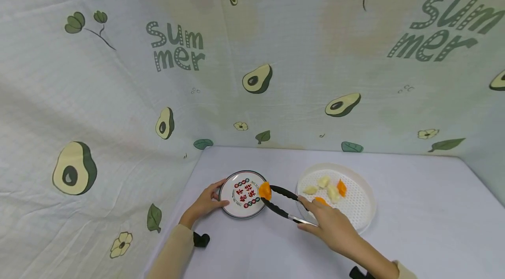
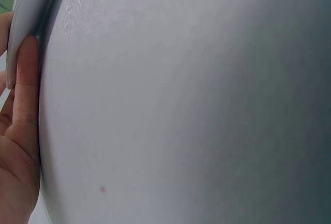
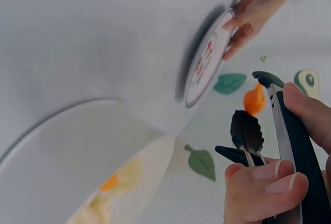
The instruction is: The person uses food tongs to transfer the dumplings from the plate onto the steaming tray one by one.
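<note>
In the head view my left hand [image 1: 206, 203] grips the left rim of a small round plate [image 1: 233, 206] with a dark edge line and red lettering. The left wrist view shows that hand [image 2: 20, 146] at the plate's edge [image 2: 32, 9]. My right hand [image 1: 335, 228] holds metal tongs [image 1: 282, 213] with black tips. Between the tips is an orange piece of food [image 1: 264, 191], over the plate's right side. In the right wrist view the orange piece [image 3: 254, 100] appears raised, between the two tips, with the right hand [image 3: 269, 188] around the handles.
A larger white round tray [image 1: 363, 209] with a dimpled base stands to the right, partly behind the right hand. Several pale yellow pieces [image 1: 333, 193] and orange pieces [image 1: 341, 187] lie in it. Printed cloth [image 1: 292, 51] hangs behind the white table [image 1: 414, 209].
</note>
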Demonstrator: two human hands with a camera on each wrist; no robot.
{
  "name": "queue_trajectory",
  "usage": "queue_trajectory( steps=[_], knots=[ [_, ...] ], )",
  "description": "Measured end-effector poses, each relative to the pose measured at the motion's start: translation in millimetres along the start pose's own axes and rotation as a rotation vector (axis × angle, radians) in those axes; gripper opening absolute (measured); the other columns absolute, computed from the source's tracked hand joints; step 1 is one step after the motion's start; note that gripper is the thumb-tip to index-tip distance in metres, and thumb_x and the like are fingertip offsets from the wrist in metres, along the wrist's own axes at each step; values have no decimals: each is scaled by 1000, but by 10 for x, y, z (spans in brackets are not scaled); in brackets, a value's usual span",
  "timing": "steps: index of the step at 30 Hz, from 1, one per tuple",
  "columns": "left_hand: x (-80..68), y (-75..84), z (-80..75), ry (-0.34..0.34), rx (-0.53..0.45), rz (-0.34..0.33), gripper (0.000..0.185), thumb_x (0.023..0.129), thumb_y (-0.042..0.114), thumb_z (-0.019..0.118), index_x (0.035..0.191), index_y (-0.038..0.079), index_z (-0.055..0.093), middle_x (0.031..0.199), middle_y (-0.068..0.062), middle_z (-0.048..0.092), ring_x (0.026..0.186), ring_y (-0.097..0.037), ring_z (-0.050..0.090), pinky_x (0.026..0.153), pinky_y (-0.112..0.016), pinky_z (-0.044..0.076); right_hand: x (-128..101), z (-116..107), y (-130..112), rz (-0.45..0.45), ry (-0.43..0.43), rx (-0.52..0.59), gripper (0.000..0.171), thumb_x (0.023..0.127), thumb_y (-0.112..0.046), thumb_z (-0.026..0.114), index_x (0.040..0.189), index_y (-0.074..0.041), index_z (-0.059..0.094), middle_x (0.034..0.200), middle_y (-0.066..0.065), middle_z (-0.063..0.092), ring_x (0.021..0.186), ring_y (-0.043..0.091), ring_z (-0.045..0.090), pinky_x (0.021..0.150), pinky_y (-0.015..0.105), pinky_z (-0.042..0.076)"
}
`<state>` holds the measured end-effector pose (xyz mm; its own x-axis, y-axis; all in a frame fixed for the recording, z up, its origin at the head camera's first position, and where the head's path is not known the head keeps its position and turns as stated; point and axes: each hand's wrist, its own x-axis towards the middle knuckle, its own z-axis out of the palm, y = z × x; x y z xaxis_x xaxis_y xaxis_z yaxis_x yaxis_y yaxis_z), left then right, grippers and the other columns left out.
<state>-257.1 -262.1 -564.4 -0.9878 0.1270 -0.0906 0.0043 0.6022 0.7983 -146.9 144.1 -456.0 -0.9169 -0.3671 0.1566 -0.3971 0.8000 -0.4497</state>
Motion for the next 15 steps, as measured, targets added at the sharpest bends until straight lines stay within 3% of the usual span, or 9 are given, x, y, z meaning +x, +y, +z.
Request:
queue_trajectory(
  steps=[4, 8, 12, 15],
  knots=[
    [0, -8, 1, 5, 5, 1, 83, 78, 20, 87, 151, 18, 46, 97, -3, 51, 82, -18, 48, 71, -34, 39, -112, -100, 112, -22, 24, 27, 68, 86, -49, 73, 141, -12, 58, 126, 14, 65, 105, 33, 67, 78, 54, 53],
    [0, -13, 3, 6, 8, 1, 83, 78, 20, 87, 151, 19, 46, 98, -2, 51, 83, -18, 47, 71, -34, 38, -223, -186, 250, -48, 40, 40, 70, 87, -55, 69, 141, -12, 58, 117, 9, 68, 100, 27, 67, 79, 50, 53],
    [-2, -8, 2, 0, 6, 4, 83, 78, 20, 87, 151, 18, 46, 98, -2, 50, 83, -18, 46, 70, -33, 38, -314, -276, 382, 29, -7, 31, 76, 85, -61, 67, 143, -11, 56, 100, -3, 66, 86, 14, 61, 71, 40, 51],
    [1, -5, -6, 3, 8, 8, 83, 78, 20, 87, 151, 18, 46, 99, -2, 50, 83, -18, 46, 70, -33, 38, -381, -353, 485, 122, -57, 32, 82, 84, -63, 67, 144, -9, 54, 93, -4, 61, 81, 13, 56, 67, 38, 49]
  ],
)
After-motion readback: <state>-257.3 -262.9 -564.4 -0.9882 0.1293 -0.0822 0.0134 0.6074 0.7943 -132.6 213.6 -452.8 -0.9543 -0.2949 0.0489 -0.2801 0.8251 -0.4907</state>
